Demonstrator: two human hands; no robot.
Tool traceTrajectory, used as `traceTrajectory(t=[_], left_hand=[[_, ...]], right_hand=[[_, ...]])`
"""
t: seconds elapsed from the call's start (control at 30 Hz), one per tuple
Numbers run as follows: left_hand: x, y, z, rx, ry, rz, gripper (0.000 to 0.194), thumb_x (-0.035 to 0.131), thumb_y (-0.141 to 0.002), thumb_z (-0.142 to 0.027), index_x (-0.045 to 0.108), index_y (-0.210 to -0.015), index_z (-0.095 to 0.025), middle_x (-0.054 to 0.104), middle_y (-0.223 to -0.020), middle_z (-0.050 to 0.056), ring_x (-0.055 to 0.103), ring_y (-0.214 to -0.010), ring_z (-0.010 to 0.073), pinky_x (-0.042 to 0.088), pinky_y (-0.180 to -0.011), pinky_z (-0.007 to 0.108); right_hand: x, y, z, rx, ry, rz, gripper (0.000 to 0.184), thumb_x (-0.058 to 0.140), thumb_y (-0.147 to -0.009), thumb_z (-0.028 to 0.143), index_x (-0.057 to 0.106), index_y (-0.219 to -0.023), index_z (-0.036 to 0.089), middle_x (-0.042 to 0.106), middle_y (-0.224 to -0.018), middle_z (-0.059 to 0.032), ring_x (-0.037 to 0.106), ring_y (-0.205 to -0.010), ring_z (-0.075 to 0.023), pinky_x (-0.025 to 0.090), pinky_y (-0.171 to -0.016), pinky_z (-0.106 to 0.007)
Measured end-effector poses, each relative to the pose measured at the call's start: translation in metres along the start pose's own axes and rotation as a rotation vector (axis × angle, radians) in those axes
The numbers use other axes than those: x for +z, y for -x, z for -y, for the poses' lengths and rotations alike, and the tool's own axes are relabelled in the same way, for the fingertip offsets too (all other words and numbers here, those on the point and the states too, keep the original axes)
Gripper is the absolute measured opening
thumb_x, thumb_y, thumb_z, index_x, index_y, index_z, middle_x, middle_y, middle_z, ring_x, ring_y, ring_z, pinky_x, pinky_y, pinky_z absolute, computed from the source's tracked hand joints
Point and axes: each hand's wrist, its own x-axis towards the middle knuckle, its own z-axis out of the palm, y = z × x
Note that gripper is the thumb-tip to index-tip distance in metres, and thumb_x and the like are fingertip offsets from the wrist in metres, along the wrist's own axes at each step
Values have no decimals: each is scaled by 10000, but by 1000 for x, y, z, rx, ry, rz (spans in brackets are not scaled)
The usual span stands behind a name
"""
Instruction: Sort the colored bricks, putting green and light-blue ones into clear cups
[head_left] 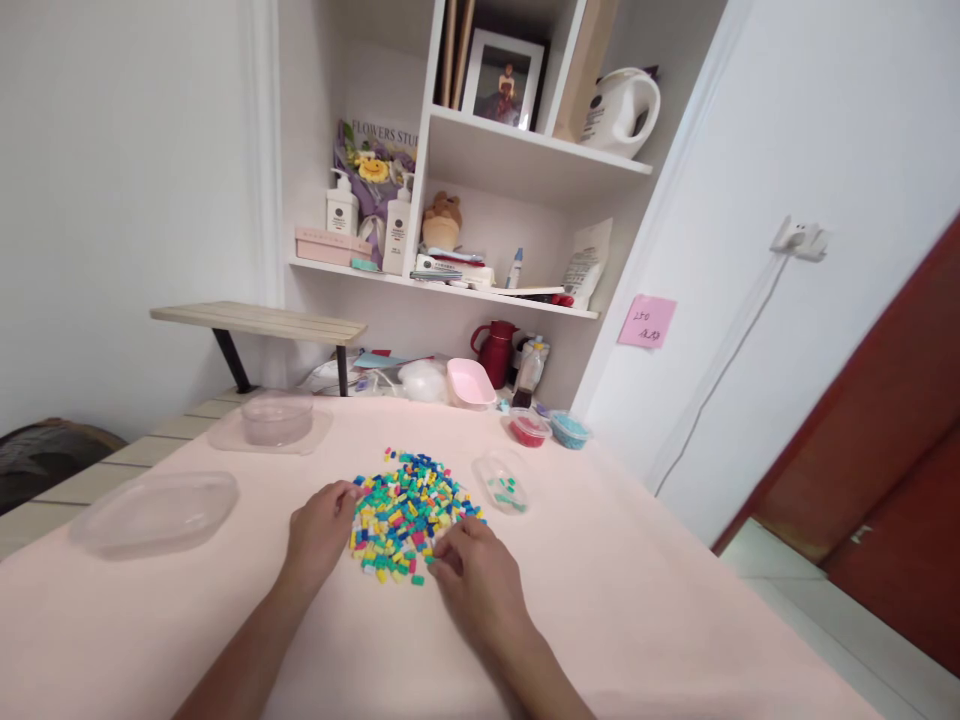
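A heap of small toy building bricks (405,505) in blue, green, yellow, pink and white lies on the pink tabletop. My left hand (324,525) is at the heap's left edge, its fingers curled together; whatever is between the fingertips is too small to make out. At the lower right edge of the heap is my right hand (480,570), with thumb and forefinger closed at a small green brick. Just beyond it, a clear plastic container (491,465) holds several green bricks.
Tubs of red pieces (529,428) and blue pieces (570,430) stand at the back right. On the left are a clear lid (157,510) and a clear round-cornered tub (277,420). A pink basin (471,382), a red jug (495,352) and a bottle (529,375) line the back.
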Motion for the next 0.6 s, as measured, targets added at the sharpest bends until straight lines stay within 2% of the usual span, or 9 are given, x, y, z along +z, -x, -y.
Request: traceTrajectory(t=[0.23, 0.37, 0.47, 0.6], left_hand=[[-1, -1, 0, 3, -32, 16, 293, 409, -887, -332, 695, -851, -276, 775, -989, -21, 689, -963, 181, 462, -820, 266], [-2, -2, -1, -2, -45, 27, 298, 403, -877, -306, 700, -866, -285, 772, -1006, -33, 689, -968, 173, 461, -806, 254], [-1, -3, 1, -9, -48, 29, 295, 409, -876, -317, 701, -857, -284, 772, -996, -31, 688, -955, 175, 457, -802, 256], [1, -5, 4, -11, -35, 28, 281, 428, -868, -319, 707, -872, -284, 771, -1005, -27, 685, -959, 182, 457, -802, 264]], right_hand=[[-2, 1, 8, -40, 73, 8, 129, 626, -788, 188, 729, -796, 265, 710, -908, -20, 640, -880, -209, 404, -749, -289], [-9, -2, -3, -27, 35, -14, 201, 585, -773, 129, 725, -741, 270, 721, -862, 0, 647, -820, -183, 399, -704, -267], [-27, -12, -23, 9, -19, -89, 172, 585, -796, 178, 725, -762, 272, 729, -858, 6, 648, -763, -175, 402, -663, -266], [-62, -38, -55, 82, 4, -272, 182, 551, -861, 315, 727, -854, 271, 731, -878, -14, 646, -715, -192, 411, -624, -291]])
